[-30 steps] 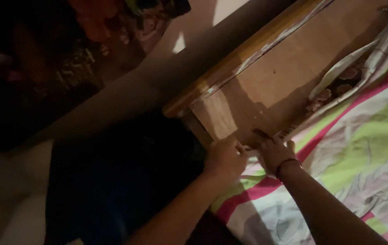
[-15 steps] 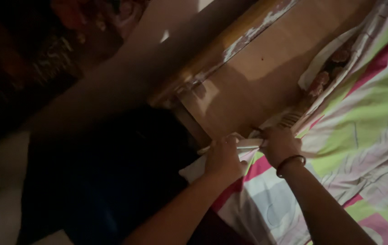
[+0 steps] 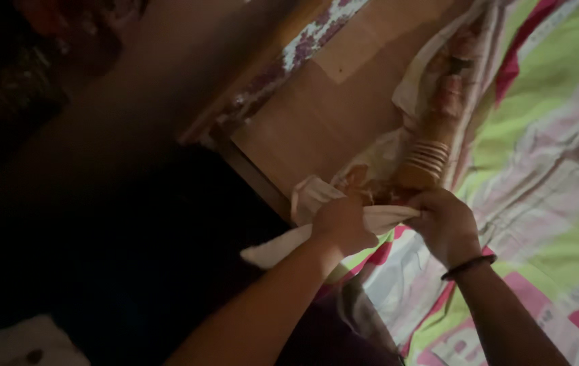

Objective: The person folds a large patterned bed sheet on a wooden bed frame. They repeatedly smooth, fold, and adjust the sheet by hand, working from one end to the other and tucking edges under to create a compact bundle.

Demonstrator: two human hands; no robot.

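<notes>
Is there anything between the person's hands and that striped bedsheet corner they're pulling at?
Nothing visible. The left hand and right hand both already grip the bunched edge of the sheet at the bed's corner, beside the wooden headboard. Whether anything lies under the fold is too dark to tell.

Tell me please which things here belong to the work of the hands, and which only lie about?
In hand:
left hand
right hand
bedsheet corner, gripped by both
striped bedsheet
mattress corner, uncovered

Lying about:
wooden bed board
dark cloth at top left
</notes>
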